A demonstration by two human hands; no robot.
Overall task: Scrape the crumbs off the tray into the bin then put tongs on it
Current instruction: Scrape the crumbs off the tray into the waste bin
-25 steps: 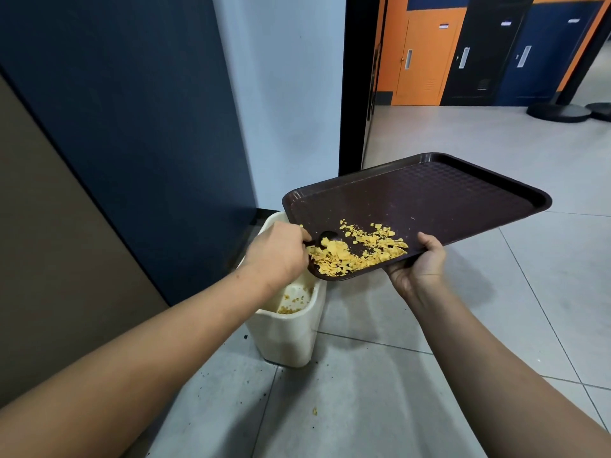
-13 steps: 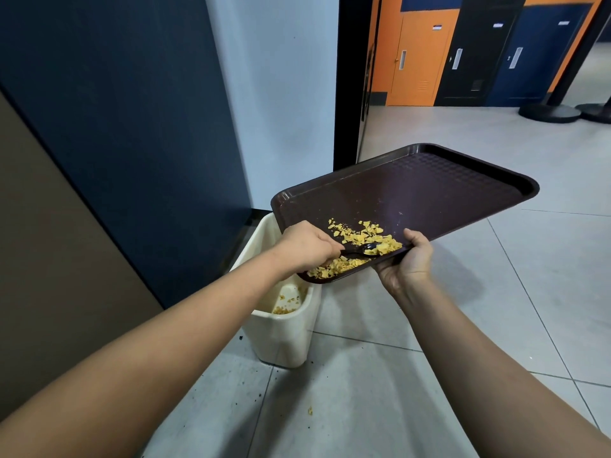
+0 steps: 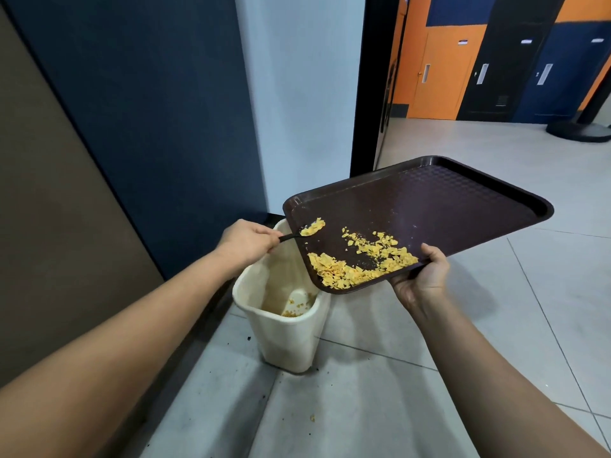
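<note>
Tray, brown, tilted w/ near-left corner dipped over cream bin below so crumbs slide that way; most piled along near edge, a few already in bin bottom. Right hand gripping near edge, thumb on top, fingers under for support. Left hand at left, fingers curled round black spoon handle, bowl loaded w/ flakes above tray's left edge, prob. to flick into bin.

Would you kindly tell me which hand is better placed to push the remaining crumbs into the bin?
Left hand: it holds the spoon above the bin; the right hand supports the tray.
</note>
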